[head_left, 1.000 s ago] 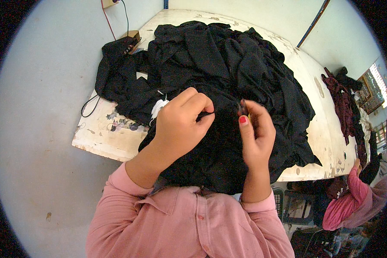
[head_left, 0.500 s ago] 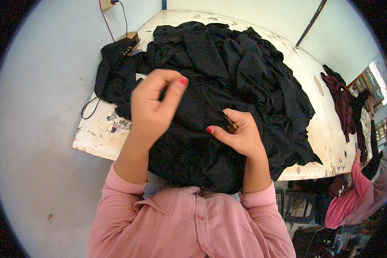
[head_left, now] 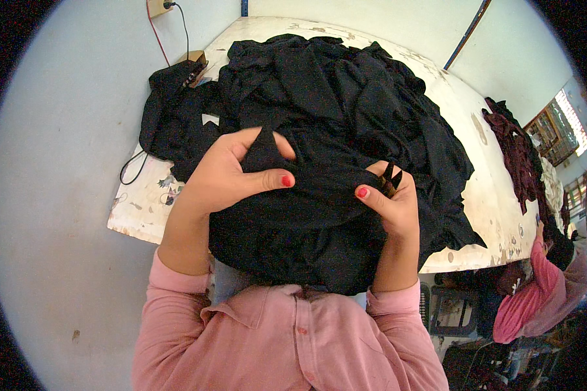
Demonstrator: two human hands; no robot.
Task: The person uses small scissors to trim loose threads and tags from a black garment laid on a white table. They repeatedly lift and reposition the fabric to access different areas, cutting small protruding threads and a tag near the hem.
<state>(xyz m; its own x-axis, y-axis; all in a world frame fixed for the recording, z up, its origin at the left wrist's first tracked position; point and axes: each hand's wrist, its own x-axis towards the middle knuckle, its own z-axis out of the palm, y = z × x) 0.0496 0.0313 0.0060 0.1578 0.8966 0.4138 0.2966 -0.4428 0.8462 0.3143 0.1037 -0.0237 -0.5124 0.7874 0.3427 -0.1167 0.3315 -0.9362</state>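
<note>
I see bare left hand (head_left: 225, 173) holding wrinkled black cloth (head_left: 319, 205); bare right hand (head_left: 398, 207) grips small, pointed black-and-gold snips (head_left: 389, 182).

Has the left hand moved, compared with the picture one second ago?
Yes, the left hand has moved leftward, nearer the left corner of the white table.

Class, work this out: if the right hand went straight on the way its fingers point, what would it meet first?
Probably the heaped black fabric, whose folds lie just ahead of the right hand; depth is unclear, so the two may already be touching.
</note>
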